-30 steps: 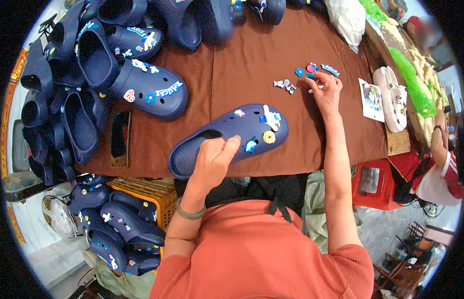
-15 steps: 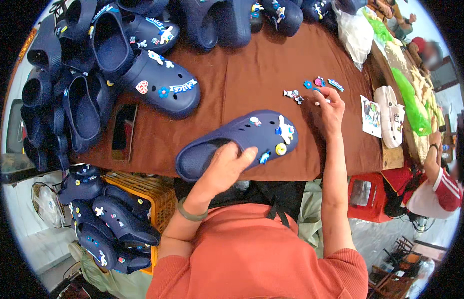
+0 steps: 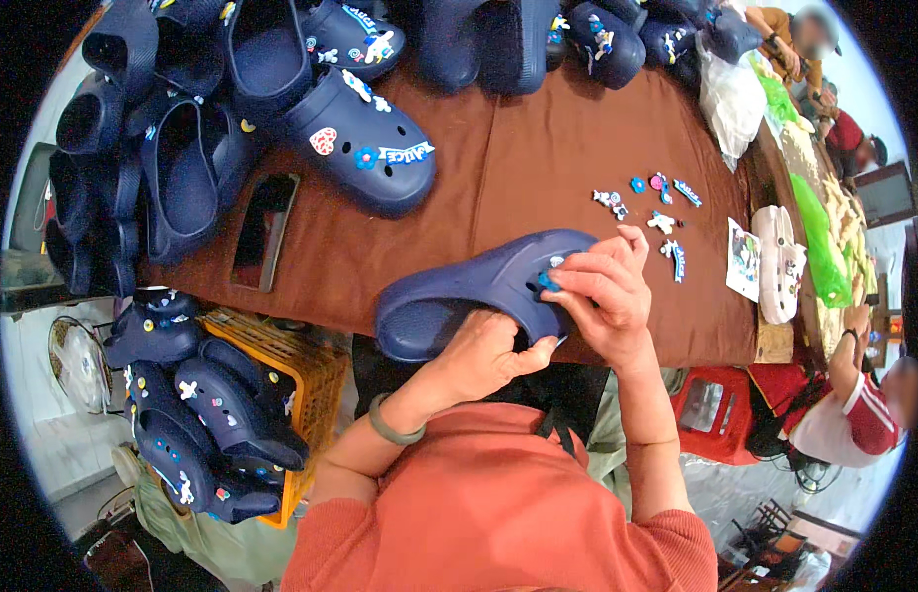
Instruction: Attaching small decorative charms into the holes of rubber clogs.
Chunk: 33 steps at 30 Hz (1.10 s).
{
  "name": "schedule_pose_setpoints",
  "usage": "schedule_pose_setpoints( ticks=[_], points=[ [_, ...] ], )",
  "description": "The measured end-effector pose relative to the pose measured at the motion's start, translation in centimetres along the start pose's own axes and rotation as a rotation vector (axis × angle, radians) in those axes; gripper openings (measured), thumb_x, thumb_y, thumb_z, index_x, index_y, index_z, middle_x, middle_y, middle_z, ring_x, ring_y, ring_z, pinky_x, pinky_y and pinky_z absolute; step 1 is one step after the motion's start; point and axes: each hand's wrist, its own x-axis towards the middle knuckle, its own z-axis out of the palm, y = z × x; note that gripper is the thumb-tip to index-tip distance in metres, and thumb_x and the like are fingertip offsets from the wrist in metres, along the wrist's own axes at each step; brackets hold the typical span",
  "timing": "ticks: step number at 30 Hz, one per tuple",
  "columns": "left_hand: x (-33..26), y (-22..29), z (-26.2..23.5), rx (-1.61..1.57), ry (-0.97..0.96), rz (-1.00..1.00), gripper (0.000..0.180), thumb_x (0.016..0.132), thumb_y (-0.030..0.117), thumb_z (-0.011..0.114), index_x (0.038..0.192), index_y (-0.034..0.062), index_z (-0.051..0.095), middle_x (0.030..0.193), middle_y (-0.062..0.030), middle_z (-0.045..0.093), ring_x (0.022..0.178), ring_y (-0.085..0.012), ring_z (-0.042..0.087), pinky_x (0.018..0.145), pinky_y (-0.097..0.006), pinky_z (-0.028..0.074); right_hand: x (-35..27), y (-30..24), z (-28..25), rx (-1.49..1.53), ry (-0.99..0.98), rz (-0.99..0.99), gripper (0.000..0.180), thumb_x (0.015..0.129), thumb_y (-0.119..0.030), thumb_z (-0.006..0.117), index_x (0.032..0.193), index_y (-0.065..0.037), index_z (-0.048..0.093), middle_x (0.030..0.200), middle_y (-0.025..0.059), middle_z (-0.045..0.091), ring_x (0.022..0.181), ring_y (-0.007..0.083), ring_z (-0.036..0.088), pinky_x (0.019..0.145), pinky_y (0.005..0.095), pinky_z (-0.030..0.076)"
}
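Observation:
A navy blue clog (image 3: 488, 266) lies slanted in front of me, tipped so that its side shows. My left hand (image 3: 483, 355) grips it at the foot opening, some fingers tucked inside and hidden. At the toe end, my right hand (image 3: 607, 296) pinches a small blue shoe charm (image 3: 550, 280) against the clog's upper, beside its holes. Whether the charm sits in a hole cannot be seen. Right of that hand, loose charms lie on the brown cloth: a white figure charm (image 3: 661, 222), a blue banner charm (image 3: 673, 261), a blue flower charm (image 3: 638, 185) and several others.
Decorated navy clogs (image 3: 365, 148) crowd the table's left and far sides. A phone (image 3: 264, 232) lies at left. An orange crate (image 3: 316, 395) with more clogs stands below. At right are a picture card (image 3: 743, 259), a white clog (image 3: 777, 261), a red stool (image 3: 713, 414) and other people.
My right hand has come from the loose charms to the clog with a charm in its fingers. The clog has turned, and my left hand has shifted toward its toe. The whole view has shifted.

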Motion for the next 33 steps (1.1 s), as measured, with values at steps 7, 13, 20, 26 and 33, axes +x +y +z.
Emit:
schedule_pose_setpoints(
  ticks=[7,13,20,26,33],
  points=[
    [-0.4,-0.2,0.0,0.042,-0.090,-0.034,0.053,0.080,0.023,0.065,0.123,-0.0018,0.048,0.123,-0.0213,0.051,0.116,-0.0359,0.049,0.102,-0.042,0.037,0.3,-0.5,0.7,-0.067,-0.044,-0.063,0.026,0.063,-0.018,0.081,0.086,-0.014,0.070,0.086,-0.0026,0.064,0.075,0.0168,0.056,0.094,0.0453,0.033],
    [-0.7,-0.6,0.1,0.039,-0.098,0.022,0.051,0.080,0.028,0.064,0.120,-0.0002,0.050,0.124,-0.0222,0.049,0.116,-0.0379,0.047,0.102,-0.045,0.036,0.1,-1.2,-0.2,-0.097,-0.148,-0.096,0.027,0.065,-0.017,0.079,0.090,-0.012,0.070,0.088,-0.0023,0.064,0.076,0.0174,0.056,0.096,0.0471,0.031],
    [-0.2,-1.4,0.4,0.048,0.037,0.176,0.040,0.083,0.029,0.063,0.103,-0.0038,0.055,0.101,-0.0248,0.057,0.095,-0.0423,0.055,0.085,-0.047,0.044,0.0,-1.3,-0.5,-0.046,-0.241,-0.062,0.026,0.072,-0.015,0.074,0.097,-0.012,0.070,0.098,0.0003,0.063,0.085,0.0199,0.056,0.100,0.0504,0.028],
    [0.3,-1.3,0.0,0.109,-0.001,0.138,0.032,0.085,0.028,0.061,0.092,-0.0032,0.059,0.079,-0.0231,0.059,0.076,-0.0404,0.059,0.069,-0.046,0.047,0.9,-0.7,-0.6,-0.023,-0.368,-0.048,0.023,0.078,-0.016,0.069,0.100,-0.011,0.070,0.102,0.0008,0.062,0.096,0.0225,0.054,0.103,0.0532,0.025],
    [1.0,-1.1,-0.5,-0.004,-0.029,0.037,0.033,0.091,0.030,0.055,0.089,-0.0023,0.059,0.076,-0.0215,0.059,0.068,-0.0352,0.058,0.063,-0.042,0.046,1.5,0.9,-0.1,0.064,-0.376,0.010,0.019,0.083,-0.015,0.066,0.101,-0.011,0.069,0.101,0.0029,0.065,0.098,0.0223,0.057,0.105,0.0506,0.024]
  ],
)
